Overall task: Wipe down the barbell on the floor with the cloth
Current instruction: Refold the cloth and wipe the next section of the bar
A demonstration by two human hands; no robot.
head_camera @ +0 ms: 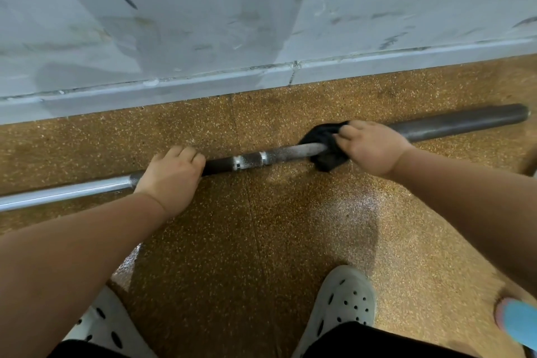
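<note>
The long grey steel barbell (pixel 252 158) lies on the speckled brown floor (pixel 232 241). Left hand (pixel 171 174) grips its shaft, fingers curled over; right hand (pixel 372 148) clamps the black cloth (pixel 322 136) around it.

Scuffed grey wall (pixel 261 9), speckled floor (pixel 232 241)

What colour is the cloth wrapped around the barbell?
Black. The cloth shows best in the head view, bunched round the barbell under the right hand.

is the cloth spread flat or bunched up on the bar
Bunched up. The black cloth is wadded around the barbell, with the right hand holding it in folds against the shaft.
</note>
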